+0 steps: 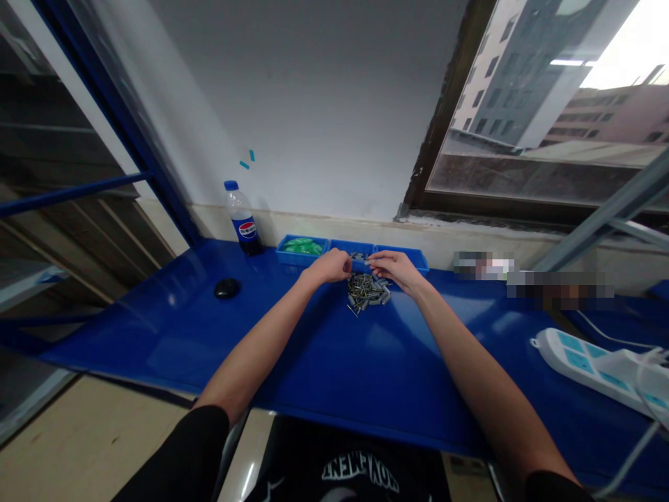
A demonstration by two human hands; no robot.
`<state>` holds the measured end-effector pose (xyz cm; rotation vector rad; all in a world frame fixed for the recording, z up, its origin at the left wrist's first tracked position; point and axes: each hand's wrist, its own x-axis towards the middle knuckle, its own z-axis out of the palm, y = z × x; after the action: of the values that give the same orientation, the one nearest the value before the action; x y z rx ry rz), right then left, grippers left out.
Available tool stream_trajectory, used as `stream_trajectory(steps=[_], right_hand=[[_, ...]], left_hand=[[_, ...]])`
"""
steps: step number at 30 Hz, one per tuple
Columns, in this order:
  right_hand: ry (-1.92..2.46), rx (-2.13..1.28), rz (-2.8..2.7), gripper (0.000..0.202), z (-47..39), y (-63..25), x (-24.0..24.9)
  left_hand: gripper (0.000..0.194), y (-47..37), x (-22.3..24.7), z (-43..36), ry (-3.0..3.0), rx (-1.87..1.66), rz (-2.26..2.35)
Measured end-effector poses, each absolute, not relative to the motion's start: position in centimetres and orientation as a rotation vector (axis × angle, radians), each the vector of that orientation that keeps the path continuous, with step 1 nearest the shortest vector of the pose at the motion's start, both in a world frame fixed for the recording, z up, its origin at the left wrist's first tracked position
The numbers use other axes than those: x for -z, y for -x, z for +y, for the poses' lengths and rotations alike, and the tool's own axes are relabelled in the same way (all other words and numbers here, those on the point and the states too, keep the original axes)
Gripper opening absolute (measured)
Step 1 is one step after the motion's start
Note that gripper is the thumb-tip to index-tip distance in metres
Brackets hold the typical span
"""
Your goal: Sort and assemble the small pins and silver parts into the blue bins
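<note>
A pile of small metal screws and grey plug-like pieces (368, 293) lies on the blue table in front of my hands. Just behind it stands a blue tray (300, 260) with three compartments. Green packets (302, 246) fill its left compartment, and a few small grey pieces show in the middle one. My left hand (332, 266) is at the tray's front edge, fingers curled together; what they pinch is hidden. Opposite it, my right hand (396, 270) hovers by the middle and right compartments. Its thumb and forefinger are pressed together on something too small to name.
To the left, a cola bottle (247, 226) stands against the wall, with a black rounded object (226, 288) nearer the front. A white power strip (590, 362) with cables lies at right. Blurred items sit by the window wall. The blue table (339, 376) ends before my lap.
</note>
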<state>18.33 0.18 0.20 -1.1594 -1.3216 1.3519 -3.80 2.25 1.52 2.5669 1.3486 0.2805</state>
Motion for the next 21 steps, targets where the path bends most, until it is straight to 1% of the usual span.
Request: stream_trajectory(steps=[4, 9, 12, 21], right_hand=[[1.13, -1.31, -1.299, 0.022, 0.2, -18.5, -0.5], [1.156, -1.319, -1.305, 0.018, 0.0, -18.5, -0.7], [1.163, -1.34, -1.331, 0.015, 0.0, -18.5, -0.6], [1.212, -1.4, -1.371, 0.016, -0.2, -18.4, -0.7]], left_hand=[[0.014, 2.9, -0.6, 1.8, -2.611, -0.238, 1.474], [0.02, 2.6, -0.1, 1.6, -2.621, -0.198, 1.528], [0.02, 2.7, -0.2, 1.6, -2.624, -0.201, 1.539], [0.024, 2.7, 0.1, 1.7, -2.635, -0.202, 1.52]])
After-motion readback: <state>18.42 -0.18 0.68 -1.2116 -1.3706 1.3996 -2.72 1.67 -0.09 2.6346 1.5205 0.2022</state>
